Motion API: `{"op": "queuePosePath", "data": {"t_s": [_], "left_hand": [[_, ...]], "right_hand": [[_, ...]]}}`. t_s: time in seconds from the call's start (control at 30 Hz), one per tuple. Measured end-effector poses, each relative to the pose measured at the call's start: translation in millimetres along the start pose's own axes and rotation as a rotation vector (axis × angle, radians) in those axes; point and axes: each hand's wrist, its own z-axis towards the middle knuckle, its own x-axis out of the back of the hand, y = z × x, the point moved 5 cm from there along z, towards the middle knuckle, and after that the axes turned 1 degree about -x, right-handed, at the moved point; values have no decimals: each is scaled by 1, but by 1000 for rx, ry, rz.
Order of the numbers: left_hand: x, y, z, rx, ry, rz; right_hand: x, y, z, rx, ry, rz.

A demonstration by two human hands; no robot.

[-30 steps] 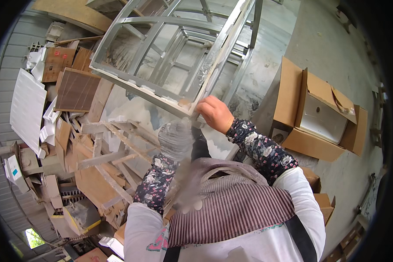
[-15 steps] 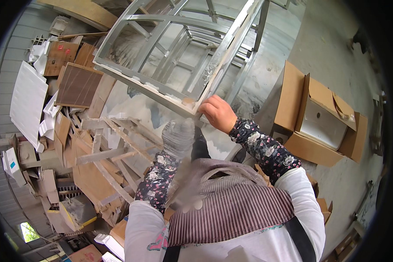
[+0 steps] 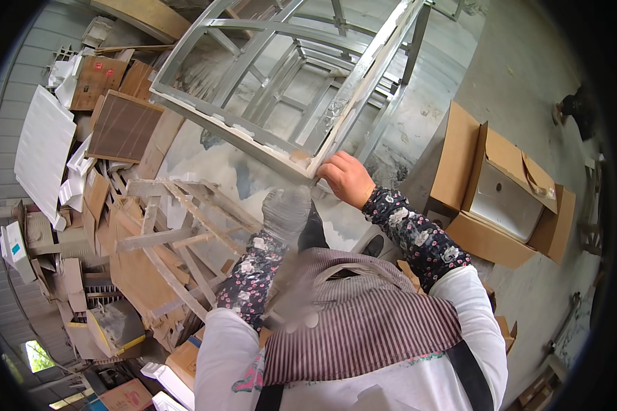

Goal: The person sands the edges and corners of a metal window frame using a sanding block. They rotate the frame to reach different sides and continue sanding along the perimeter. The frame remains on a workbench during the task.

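A large open frame of silvery metal bars (image 3: 219, 125) stands in front of me, with a whitish, lumpy strip along its near edges. My right hand (image 3: 346, 179) is bare; its fingers bend over the frame's near corner and grip it. My left hand (image 3: 285, 214), in a dusty grey glove, is just below and left of that corner. The glove is smeared, and its fingers are hidden or too blurred to read. A small tan lump (image 3: 299, 157) lies on the frame's corner beside my right fingers.
To the left stands a rough wooden rack (image 3: 159, 241) before a heap of cardboard and boards (image 3: 127, 130). An open cardboard box (image 3: 493, 248) with a white basin (image 3: 504, 198) inside sits on the right. Part of another person (image 3: 577, 113) shows at the far right.
My left hand has shifted slightly right and my right hand slightly right and down, still at the frame's corner. The view has tilted a little. At the far right, the other person shows more.
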Motion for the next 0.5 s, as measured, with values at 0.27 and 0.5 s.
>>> {"op": "queuePosePath", "data": {"t_s": [0.27, 0.5], "left_hand": [[8, -2, 1, -27, 33, 11], [-1, 2, 3, -37, 25, 2]], "right_hand": [[2, -2, 2, 23, 6, -4], [2, 1, 3, 79, -35, -13]]}}
